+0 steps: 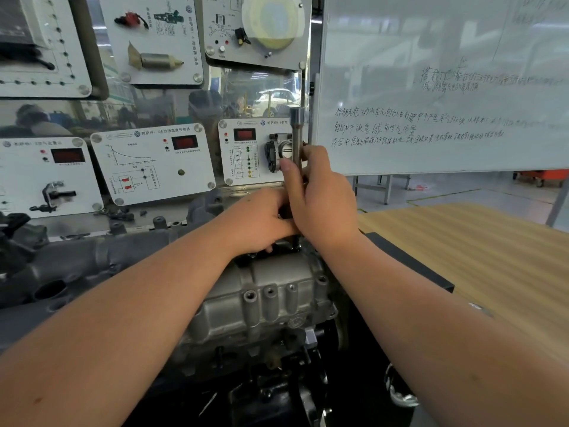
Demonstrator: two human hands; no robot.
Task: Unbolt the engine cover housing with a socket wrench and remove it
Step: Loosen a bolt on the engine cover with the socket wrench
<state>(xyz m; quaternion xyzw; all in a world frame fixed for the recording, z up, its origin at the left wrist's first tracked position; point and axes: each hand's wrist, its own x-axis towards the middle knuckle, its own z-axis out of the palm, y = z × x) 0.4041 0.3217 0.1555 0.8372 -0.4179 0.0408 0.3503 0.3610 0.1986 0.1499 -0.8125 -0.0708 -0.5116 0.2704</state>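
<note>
A silver cast engine cover housing (271, 291) with several bolt bosses sits on the engine in the middle of the head view. A steel socket wrench (297, 134) stands upright over the housing's far edge, its lower end hidden behind my hands. My right hand (323, 198) grips the wrench shaft, thumb up along it. My left hand (258, 220) lies beside it, low on the housing's far edge, fingers curled down near the tool's base; what those fingers hold is hidden.
Training panels (154, 161) with sensors stand close behind the engine. A whiteboard (446, 87) stands at the right back. A wooden table (480, 257) lies to the right. Dark engine parts (61, 266) spread to the left.
</note>
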